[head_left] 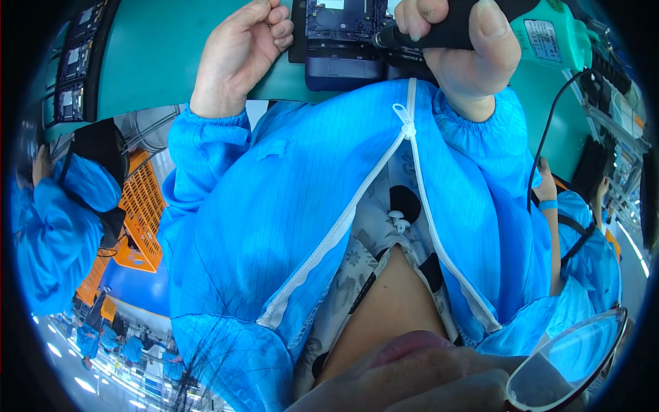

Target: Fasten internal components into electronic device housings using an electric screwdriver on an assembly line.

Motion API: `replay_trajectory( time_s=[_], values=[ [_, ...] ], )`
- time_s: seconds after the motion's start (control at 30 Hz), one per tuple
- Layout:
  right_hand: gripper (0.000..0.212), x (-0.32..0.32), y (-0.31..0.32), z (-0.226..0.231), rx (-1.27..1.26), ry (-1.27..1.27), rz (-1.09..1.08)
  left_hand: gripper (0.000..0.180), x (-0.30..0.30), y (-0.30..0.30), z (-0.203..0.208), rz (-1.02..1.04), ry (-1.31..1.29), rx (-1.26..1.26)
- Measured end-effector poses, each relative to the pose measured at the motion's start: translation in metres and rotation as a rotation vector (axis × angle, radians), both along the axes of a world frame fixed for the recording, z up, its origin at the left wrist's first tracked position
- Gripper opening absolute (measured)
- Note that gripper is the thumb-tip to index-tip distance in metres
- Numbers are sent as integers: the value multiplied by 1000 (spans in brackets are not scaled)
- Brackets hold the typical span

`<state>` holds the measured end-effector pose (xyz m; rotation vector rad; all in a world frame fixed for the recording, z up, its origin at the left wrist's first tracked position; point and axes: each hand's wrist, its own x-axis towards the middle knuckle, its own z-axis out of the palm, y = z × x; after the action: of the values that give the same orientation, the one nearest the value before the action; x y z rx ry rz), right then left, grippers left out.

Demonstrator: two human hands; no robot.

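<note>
My right hand (473, 55) is wrapped round an electric screwdriver (549, 41) with a pale green body and a black grip. Its tip points left and lies over a dark plastic device housing (343, 71) at the top edge of the view. Whether the tip touches a screw there cannot be made out. Left of the housing is my left hand (244, 55), fingers curled in and thumb and forefinger pinched together. Anything held in that pinch is too small or hidden to name. The upper part of the housing is cut off by the frame.
A green work surface (158, 62) lies under the hands. Several similar dark units stand in a black tray (89, 82) at the far left. A black cable (549, 123) hangs from the screwdriver. Orange crates (142, 199) and co-workers in blue (55, 233) are at both sides.
</note>
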<state>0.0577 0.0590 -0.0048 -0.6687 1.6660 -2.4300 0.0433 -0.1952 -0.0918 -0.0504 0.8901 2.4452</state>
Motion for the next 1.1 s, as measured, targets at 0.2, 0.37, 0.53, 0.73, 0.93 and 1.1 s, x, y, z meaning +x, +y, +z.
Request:
replay_trajectory(
  time_s=[0.2,0.37,0.53,0.73,0.93,1.1],
  values=[
    [32,-8,-2,-4,21,-3,24,24,-3,21,36,200,-328,-64],
    [32,-17,-14,5,31,19,74,27,-11,7,56,108,61,-525],
    [32,-12,-28,8,157,79,-24,43,-30,55,53,-11,906,-1601],
    [24,15,-21,28,6,87,-126,40,-26,72,63,-239,955,-1787],
    [30,-35,-33,61,-197,220,-50,36,-31,40,50,-34,858,-1494],
    [27,-98,-152,51,27,116,-163,32,9,-59,47,480,241,-1016]
  ],
)
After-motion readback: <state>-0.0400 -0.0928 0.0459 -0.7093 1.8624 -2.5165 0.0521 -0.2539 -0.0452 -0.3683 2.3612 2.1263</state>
